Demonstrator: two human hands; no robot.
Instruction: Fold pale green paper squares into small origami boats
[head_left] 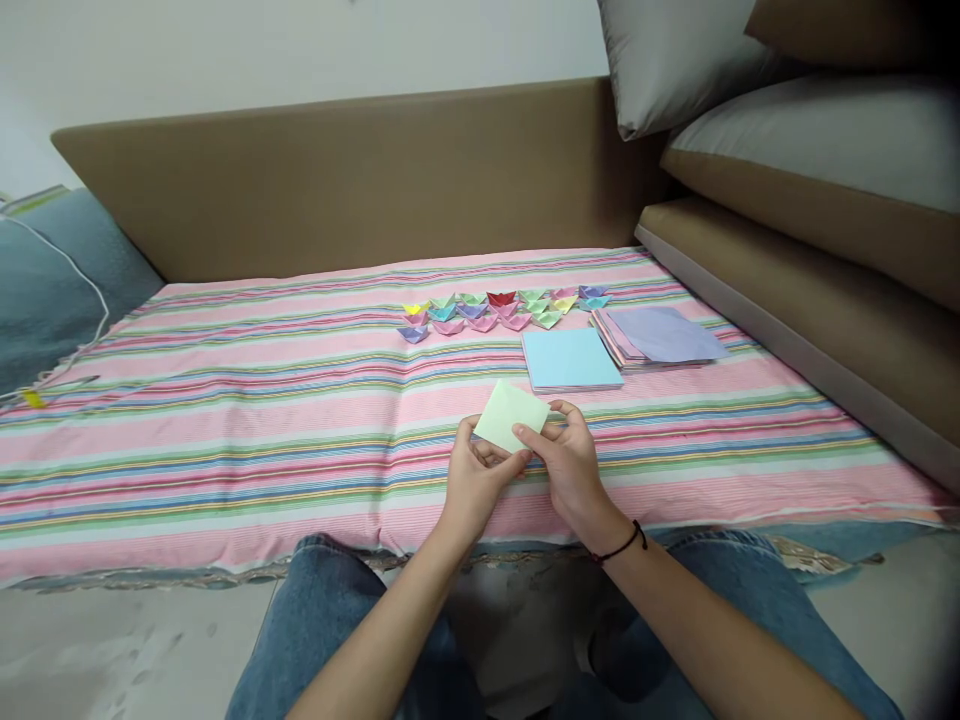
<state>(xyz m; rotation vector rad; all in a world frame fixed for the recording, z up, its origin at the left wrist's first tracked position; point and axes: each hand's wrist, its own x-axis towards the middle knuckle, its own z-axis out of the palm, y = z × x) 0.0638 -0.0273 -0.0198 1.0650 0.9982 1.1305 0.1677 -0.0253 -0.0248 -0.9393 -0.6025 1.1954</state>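
The pale green paper [510, 415] is held by 2 hands over the striped cloth [300, 420], a little nearer to the person than the blue paper stack [571, 358]. It looks like a small diamond, with a corner pointing away from the person. The fingers of the left hand [478, 475] are grasping it at its left corner and its lower edge. The fingers of the right hand [574, 455] are grasping it too: the thumb presses on the upper face, and some other fingers are at the right corner. What the fingers do below the paper, I cannot tell.

Beyond the hands, small folded paper shapes [501, 299] of many colours stand in rough rows, and the purple-topped paper stack [664, 335] lies just beside the blue stack.

As I judge, the main danger is in the layers. If the right thumb pushes sideways, they may slide, and a crease would come out crooked. The paper is held in the air, without a hard support, so a strong pinch could bend it in a wrong place. The cloth is soft and wrinkled; pressing a fold there may give a weak line. Also, a careless forward reach could disturb the blue stack.
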